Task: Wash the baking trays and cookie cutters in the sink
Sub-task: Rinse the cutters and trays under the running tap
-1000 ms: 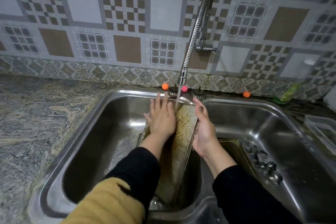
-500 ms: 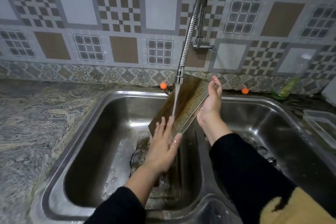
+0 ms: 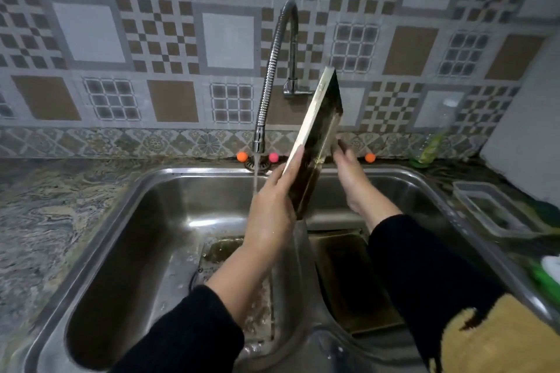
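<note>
A stained baking tray is held up on edge over the divider of the double sink, to the right of the running water. My left hand grips its lower left rim. My right hand holds it from the far side, with the fingers partly hidden behind the tray. A second tray lies in the left bowl under my left forearm. A third tray leans in the right bowl. No cookie cutters show; my right sleeve covers much of that bowl.
The flexible faucet pours into the left bowl. A clear plastic container and a green sponge sit on the right counter, with a green bottle at the wall. Marbled counter lies on the left.
The tray has risen out of the stream, moved right and turned edge-on. My left hand came up from the bowl and took hold of its lower rim.
</note>
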{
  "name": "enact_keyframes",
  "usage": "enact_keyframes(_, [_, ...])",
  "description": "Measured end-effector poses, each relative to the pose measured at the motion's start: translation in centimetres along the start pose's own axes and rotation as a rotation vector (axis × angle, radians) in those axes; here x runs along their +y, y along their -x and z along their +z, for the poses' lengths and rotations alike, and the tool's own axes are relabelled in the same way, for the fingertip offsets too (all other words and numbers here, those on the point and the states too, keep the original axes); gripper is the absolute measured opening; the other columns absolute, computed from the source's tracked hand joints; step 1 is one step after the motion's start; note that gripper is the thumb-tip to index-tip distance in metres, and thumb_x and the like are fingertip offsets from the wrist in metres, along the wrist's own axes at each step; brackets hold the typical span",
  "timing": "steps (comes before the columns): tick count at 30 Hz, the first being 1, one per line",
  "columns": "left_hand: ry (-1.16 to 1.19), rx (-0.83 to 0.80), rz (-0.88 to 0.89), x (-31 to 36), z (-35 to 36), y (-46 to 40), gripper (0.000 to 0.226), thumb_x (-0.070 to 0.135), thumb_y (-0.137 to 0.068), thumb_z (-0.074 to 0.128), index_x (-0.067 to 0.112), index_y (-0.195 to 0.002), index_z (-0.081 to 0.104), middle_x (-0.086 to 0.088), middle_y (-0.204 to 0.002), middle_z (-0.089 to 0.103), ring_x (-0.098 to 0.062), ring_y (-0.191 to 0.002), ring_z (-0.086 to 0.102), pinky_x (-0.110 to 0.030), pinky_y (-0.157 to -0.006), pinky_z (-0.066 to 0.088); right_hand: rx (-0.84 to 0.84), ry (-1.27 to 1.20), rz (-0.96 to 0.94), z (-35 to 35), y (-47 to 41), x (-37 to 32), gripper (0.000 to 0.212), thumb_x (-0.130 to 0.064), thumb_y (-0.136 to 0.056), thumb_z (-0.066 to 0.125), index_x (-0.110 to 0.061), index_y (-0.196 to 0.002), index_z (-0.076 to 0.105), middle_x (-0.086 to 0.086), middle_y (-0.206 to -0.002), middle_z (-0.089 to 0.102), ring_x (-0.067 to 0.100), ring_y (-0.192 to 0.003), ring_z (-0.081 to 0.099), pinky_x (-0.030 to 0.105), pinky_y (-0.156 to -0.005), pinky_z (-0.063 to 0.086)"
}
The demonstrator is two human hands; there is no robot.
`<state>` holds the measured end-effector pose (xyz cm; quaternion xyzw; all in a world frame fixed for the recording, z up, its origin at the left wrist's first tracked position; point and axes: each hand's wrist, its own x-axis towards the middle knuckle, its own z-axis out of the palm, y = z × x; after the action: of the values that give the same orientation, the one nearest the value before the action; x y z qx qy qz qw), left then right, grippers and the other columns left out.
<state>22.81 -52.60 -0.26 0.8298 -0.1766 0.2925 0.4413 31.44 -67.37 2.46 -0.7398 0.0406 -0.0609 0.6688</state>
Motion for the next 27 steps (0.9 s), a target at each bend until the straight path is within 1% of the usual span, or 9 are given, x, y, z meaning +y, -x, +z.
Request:
enact_keyframes(2, [0.216,-0.027,-0.079,1.5,1.3,-0.4,0.087,-0.016,-0.084,0.049,0.037,-0.148,0.026,0.020,-0.139,0.044,0.007,-0.128,0.041,-0.018,-0.109,0.034,0.006,0.029,0.029,-1.9,0.5,1.8,0.054,-0.042,-0.099,0.041,-0.030,-0.149,0.024,0.002,-0.151,0.034,0.022,-0.139,0.032,0.033,-0.101,0.029])
enact_keyframes(5, [0.413,-0.028,-0.224,2.7,3.7,-0.1,0.081,-0.017,-0.086,0.040,0.035,-0.148,0.029,0.018,-0.146,0.039,0.012,-0.132,0.034,-0.018,-0.113,0.029,0.075,0.038,0.024,-4.5,1.3,3.3,0.055,-0.034,-0.098,0.048,-0.031,-0.148,0.026,0.002,-0.150,0.037,0.023,-0.137,0.036,0.037,-0.106,0.033])
enact_keyframes(7, [0.405,-0.066,-0.262,2.8,5.3,1.0,0.076,-0.012,-0.091,0.039,0.033,-0.150,0.023,0.024,-0.145,0.034,0.025,-0.124,0.031,-0.006,-0.107,0.028,0.109,0.097,0.032,-6.4,1.7,4.4,0.056,-0.031,-0.096,0.053,-0.031,-0.147,0.030,0.002,-0.147,0.040,0.025,-0.135,0.038,0.043,-0.107,0.035])
enact_keyframes(9, [0.387,-0.180,-0.271,2.4,6.9,2.4,0.067,0.002,-0.099,0.039,0.033,-0.151,0.011,0.038,-0.134,0.028,0.033,-0.113,0.032,0.004,-0.096,0.028,0.141,0.211,0.099,-8.5,2.2,5.9,0.062,-0.034,-0.093,0.057,-0.033,-0.147,0.027,0.004,-0.151,0.031,0.027,-0.136,0.035,0.046,-0.107,0.035])
enact_keyframes(11, [0.368,-0.324,-0.291,2.1,8.2,3.7,0.060,0.027,-0.103,0.036,0.038,-0.150,0.001,0.039,-0.136,0.025,0.021,-0.121,0.034,-0.005,-0.100,0.031,0.162,0.306,0.145,-10.5,2.8,7.6,0.068,-0.039,-0.090,0.060,-0.038,-0.147,0.024,0.002,-0.154,0.023,0.029,-0.138,0.032,0.049,-0.107,0.035])
enact_keyframes(13, [0.250,-0.403,-0.343,1.1,9.4,4.4,0.058,0.043,-0.101,0.029,0.037,-0.151,0.001,0.019,-0.153,0.024,-0.002,-0.138,0.028,-0.026,-0.113,0.028,0.161,0.346,0.179,-12.3,3.2,9.4,0.072,-0.043,-0.085,0.065,-0.043,-0.146,0.025,0.001,-0.154,0.024,0.028,-0.136,0.034,0.051,-0.107,0.037])
enact_keyframes(15, [-0.059,-0.506,-0.419,-0.4,10.0,4.9,0.058,0.046,-0.101,0.025,0.031,-0.153,0.005,0.003,-0.161,0.010,-0.014,-0.148,0.008,-0.040,-0.120,0.013,0.143,0.394,0.257,-13.8,3.5,11.1,0.075,-0.042,-0.085,0.066,-0.042,-0.147,0.024,0.001,-0.154,0.020,0.029,-0.137,0.033,0.052,-0.108,0.036])
enact_keyframes(18, [-0.437,-0.713,-0.541,-1.9,10.1,5.7,0.070,0.046,-0.100,0.030,0.019,-0.152,-0.009,-0.003,-0.158,-0.022,-0.019,-0.145,-0.021,-0.053,-0.119,-0.002,0.090,0.489,0.360,-15.3,4.0,13.7,0.080,-0.043,-0.084,0.067,-0.038,-0.148,0.020,0.004,-0.156,0.015,0.030,-0.139,0.029,0.054,-0.109,0.033])
enact_keyframes(27, [-0.608,-0.628,-0.492,-2.7,11.0,7.2,0.076,0.047,-0.098,0.030,0.014,-0.152,-0.012,-0.004,-0.157,-0.024,-0.019,-0.144,-0.024,-0.046,-0.120,-0.005,-0.064,0.868,0.510,-15.4,3.8,19.5,0.084,-0.048,-0.084,0.064,-0.031,-0.151,0.014,0.003,-0.158,0.013,0.032,-0.141,0.025,0.048,-0.112,0.029])
